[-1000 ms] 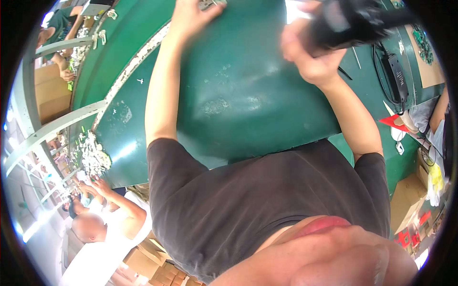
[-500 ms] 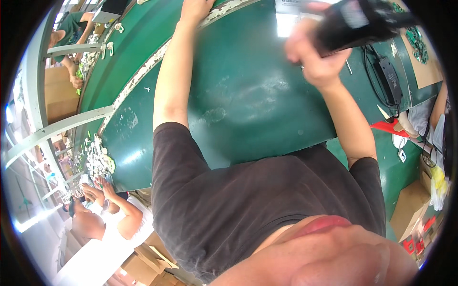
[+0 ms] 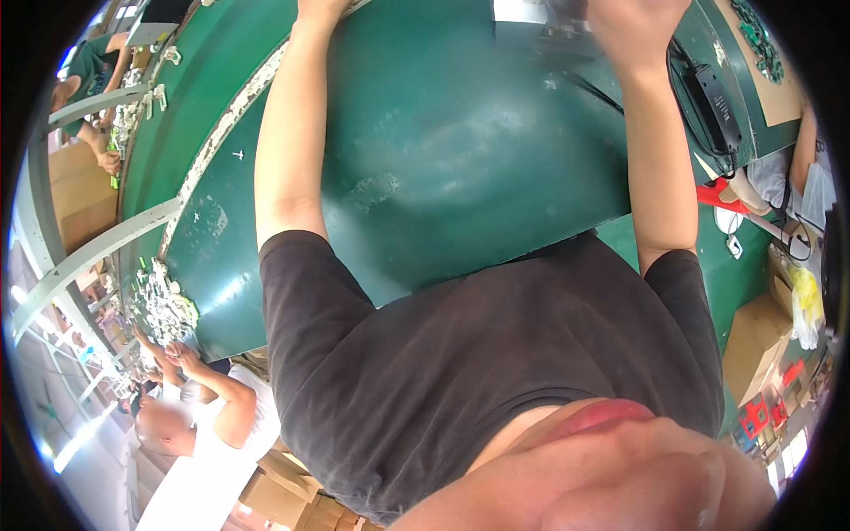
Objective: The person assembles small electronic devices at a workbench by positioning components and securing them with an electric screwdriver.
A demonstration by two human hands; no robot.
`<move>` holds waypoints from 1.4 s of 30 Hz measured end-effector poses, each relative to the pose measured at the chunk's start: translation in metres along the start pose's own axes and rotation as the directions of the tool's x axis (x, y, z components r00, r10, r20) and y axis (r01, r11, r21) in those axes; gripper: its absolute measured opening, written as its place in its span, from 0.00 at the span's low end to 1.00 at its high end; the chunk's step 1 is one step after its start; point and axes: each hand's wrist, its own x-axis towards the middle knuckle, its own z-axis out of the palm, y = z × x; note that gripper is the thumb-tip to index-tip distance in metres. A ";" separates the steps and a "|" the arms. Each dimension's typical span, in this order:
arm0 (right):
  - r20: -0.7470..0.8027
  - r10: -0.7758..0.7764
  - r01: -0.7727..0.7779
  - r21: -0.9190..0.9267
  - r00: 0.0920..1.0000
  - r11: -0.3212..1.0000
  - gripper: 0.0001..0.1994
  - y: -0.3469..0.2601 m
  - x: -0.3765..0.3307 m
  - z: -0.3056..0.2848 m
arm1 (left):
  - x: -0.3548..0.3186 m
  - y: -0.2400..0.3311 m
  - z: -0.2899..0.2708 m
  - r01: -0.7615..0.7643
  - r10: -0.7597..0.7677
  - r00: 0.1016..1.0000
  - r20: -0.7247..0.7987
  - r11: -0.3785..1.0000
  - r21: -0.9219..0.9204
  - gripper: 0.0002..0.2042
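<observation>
Silvery box (image 3: 521, 12) on the counter (image 3: 478, 177), near the right hand (image 3: 637, 22); left hand (image 3: 320, 7) also cropped, both grips indeterminable. Right forearm (image 3: 660, 150) could snag the black cable (image 3: 591, 92), tugging it.

Dark green tabletop (image 3: 443, 181), black power adapter (image 3: 714, 108), plain charcoal shirt (image 3: 496, 354)

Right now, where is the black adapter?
The black adapter lies on the green table at the head view's upper right, just right of the person's right forearm, left of the brown sheet.
</observation>
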 end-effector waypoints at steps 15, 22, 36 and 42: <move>0.051 0.008 -0.015 0.130 0.999 0.991 0.25 -0.019 -0.009 -0.033 | -0.146 0.152 -0.040 -0.207 0.280 0.935 0.216 0.929 -0.308 0.06; 0.119 0.146 -0.168 0.208 0.982 0.963 0.28 -0.007 -0.047 0.006 | -0.162 0.169 -0.039 -0.316 0.345 0.939 0.013 0.874 -0.370 0.12; 0.281 0.208 -0.249 0.119 0.937 0.961 0.28 0.006 -0.070 0.022 | -0.163 0.158 -0.043 -0.349 0.413 0.910 0.046 0.818 -0.457 0.13; 0.298 0.184 -0.225 0.110 0.936 0.968 0.27 0.005 -0.074 0.023 | -0.160 0.157 -0.032 -0.277 0.371 0.925 0.087 0.811 -0.516 0.11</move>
